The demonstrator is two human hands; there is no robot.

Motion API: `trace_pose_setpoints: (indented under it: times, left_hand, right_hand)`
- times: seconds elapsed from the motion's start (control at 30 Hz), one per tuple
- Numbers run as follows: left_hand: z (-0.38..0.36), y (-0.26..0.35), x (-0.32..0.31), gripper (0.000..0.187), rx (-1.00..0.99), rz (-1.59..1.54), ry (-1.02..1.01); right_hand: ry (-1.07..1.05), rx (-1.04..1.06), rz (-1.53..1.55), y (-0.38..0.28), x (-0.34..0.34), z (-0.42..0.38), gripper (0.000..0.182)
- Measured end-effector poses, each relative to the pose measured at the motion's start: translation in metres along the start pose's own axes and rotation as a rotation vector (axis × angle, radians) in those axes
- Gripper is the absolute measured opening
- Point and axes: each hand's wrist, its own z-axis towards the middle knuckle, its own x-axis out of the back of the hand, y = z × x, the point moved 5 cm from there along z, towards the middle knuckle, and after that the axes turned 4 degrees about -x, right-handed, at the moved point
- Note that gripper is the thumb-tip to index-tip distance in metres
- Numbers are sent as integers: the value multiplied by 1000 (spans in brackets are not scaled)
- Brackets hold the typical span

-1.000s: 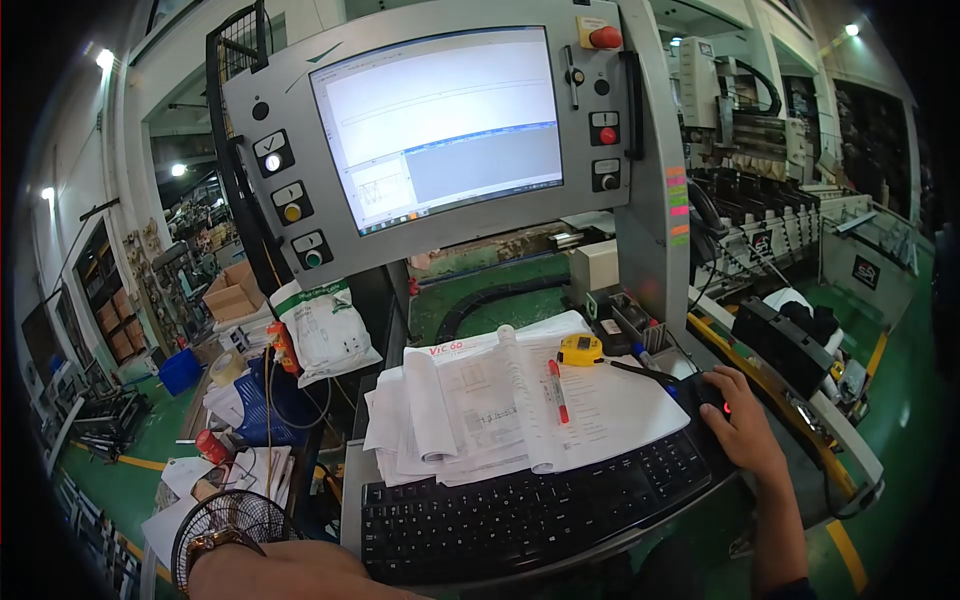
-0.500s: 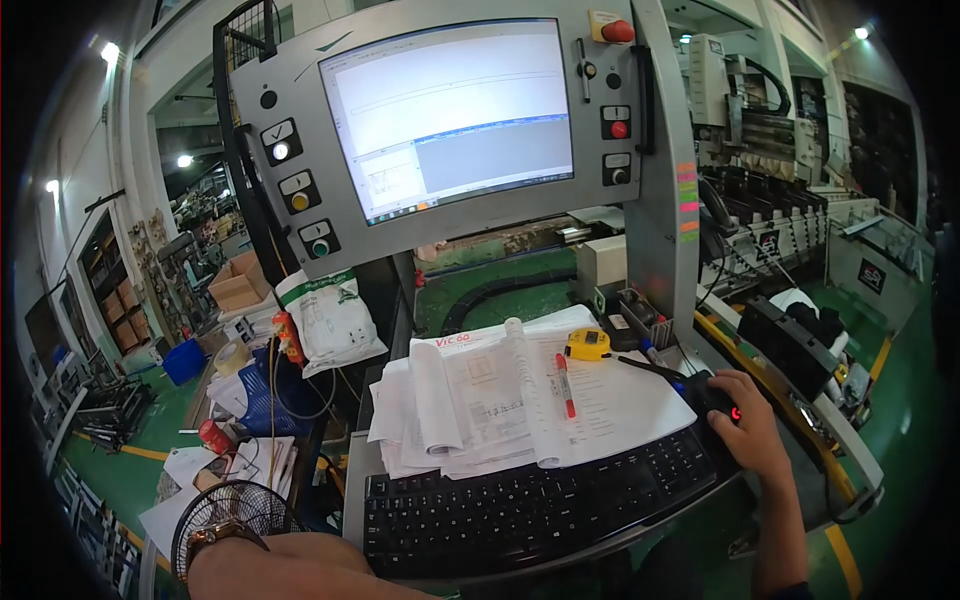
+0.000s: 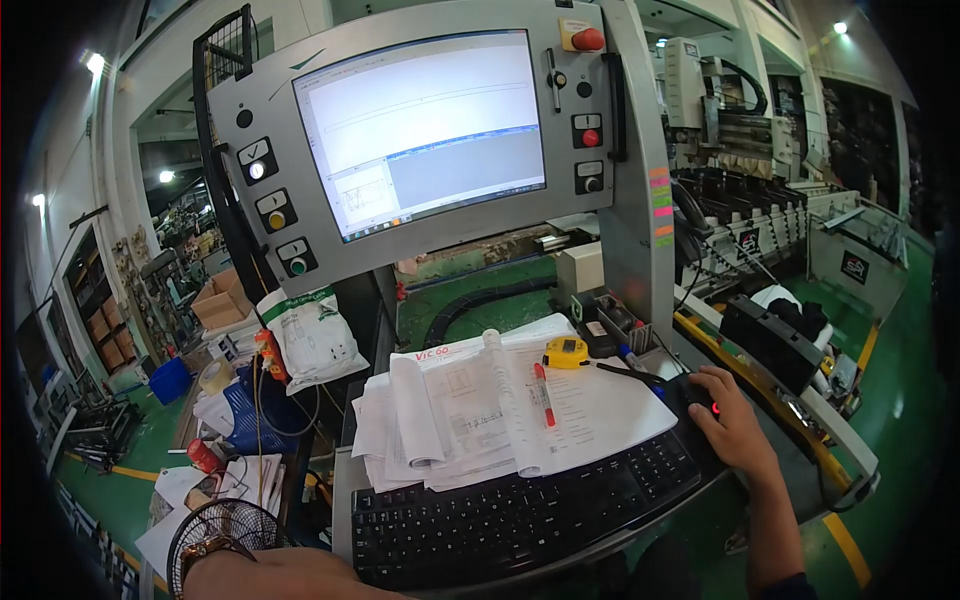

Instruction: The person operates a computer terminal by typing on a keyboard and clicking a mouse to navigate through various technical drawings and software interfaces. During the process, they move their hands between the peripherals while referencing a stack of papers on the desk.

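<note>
My right hand (image 3: 728, 415) rests over a black mouse (image 3: 695, 396) with a red light, at the right end of the black keyboard (image 3: 520, 520). My left forearm lies across the lower left, with a watch (image 3: 212, 546) at its wrist beside a black wire fan guard (image 3: 230, 522); the hand itself cannot be made out. Papers (image 3: 450, 410) are piled above the keyboard, a red marker (image 3: 543, 394) and a yellow tape measure (image 3: 566, 352) on top. A lit monitor (image 3: 430, 120) in a grey panel shows a long narrow outline drawing.
A white plastic bag (image 3: 314, 338) hangs left of the papers. Further left are a blue basket (image 3: 262, 410), a red can (image 3: 205, 456) and a cardboard box (image 3: 222, 300). Machinery (image 3: 740, 215) and a yellow-edged rail (image 3: 770, 400) stand at the right.
The whole view has shifted slightly, so the panel and papers sit a little further left and lower. My right hand stays on the mouse.
</note>
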Motion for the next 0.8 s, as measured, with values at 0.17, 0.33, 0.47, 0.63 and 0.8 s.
trace_pose_setpoints:
  times: [0.17,0.33,0.47,0.63,0.8]
  left_hand:
    - [0,1,-1,25,4,8,8]
    - [-1,1,-1,24,7,9,19]
    - [-1,1,0,24,-2,2,24]
    - [-1,0,0,25,-13,-13,32]
    - [-2,2,0,25,-11,-9,30]
  right_hand:
    - [-14,-1,-10,0,0,0,48]
    - [-1,-8,8,-2,0,0,51]
    - [8,-3,-5,-5,2,-1,55]
    - [-16,28,32,-10,5,-2,56]
    - [-14,22,15,-6,2,-2,56]
